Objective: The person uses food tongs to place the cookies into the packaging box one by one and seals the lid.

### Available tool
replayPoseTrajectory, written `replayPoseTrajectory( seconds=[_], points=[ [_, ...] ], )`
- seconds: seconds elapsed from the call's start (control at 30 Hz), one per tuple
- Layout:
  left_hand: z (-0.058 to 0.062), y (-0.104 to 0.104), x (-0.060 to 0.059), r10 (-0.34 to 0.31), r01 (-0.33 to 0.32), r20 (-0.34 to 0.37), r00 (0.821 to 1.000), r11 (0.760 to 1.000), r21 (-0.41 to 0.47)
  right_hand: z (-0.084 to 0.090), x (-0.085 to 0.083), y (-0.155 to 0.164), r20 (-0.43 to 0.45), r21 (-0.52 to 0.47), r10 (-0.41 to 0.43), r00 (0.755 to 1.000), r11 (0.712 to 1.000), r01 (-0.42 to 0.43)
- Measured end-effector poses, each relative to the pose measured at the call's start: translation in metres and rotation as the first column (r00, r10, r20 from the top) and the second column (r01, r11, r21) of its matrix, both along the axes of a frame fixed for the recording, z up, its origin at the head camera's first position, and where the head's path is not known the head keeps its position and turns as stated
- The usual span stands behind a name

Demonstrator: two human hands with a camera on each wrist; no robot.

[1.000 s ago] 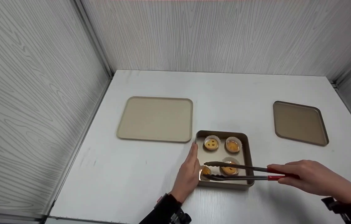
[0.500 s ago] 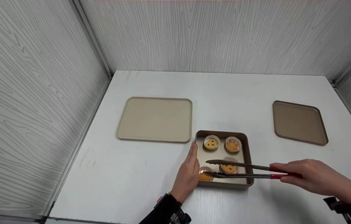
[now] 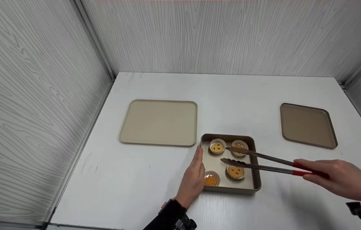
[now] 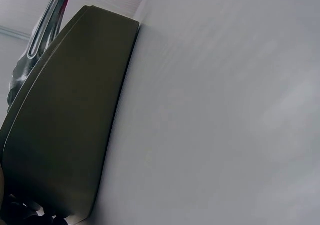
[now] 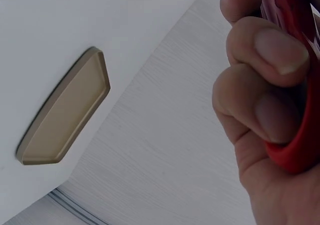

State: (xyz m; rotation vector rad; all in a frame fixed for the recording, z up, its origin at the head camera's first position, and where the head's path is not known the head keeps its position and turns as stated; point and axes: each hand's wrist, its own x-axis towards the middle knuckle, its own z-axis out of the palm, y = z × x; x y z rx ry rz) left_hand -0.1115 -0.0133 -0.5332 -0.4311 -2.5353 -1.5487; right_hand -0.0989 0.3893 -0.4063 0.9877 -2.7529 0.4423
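Observation:
A deep square baking pan holds small round pastries in pleated paper cups. A far-left pastry and a near-right pastry have dotted yellow tops; a swirled orange pastry sits near-left. My left hand lies along the pan's left side, fingers straight against the wall. The right hand grips metal tongs by their red handle. The tong tips are spread above the pan with nothing between them; the upper arm partly covers the far-right pastry.
A flat beige tray lies to the left behind the pan. On the right is a smaller brown tray. Wood-grain panels enclose the white table at the back and sides.
The right hand has drawn the tongs right and away from me, from over the near pastries toward the far-right one, tips still spread. My left hand stays at the pan's side.

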Motion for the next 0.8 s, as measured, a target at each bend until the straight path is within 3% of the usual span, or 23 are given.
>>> replayPoseTrajectory(
  seconds=[0.27,0.57,0.8],
  points=[
    [0.0,0.0,0.0,-0.002,0.002,0.022,1.0,1.0,0.007,0.005,0.001,0.012,-0.054,-0.024,-0.069,0.996,0.997,0.067],
    [0.001,0.0,0.0,-0.008,0.007,0.028,1.0,1.0,0.009,0.005,-0.001,0.015,-0.013,-0.037,-0.18,0.984,0.983,0.179],
    [0.001,0.0,0.0,-0.004,0.004,0.022,1.0,1.0,-0.001,-0.005,-0.009,0.008,0.01,-0.116,-0.303,0.953,0.946,0.302]
  ],
)
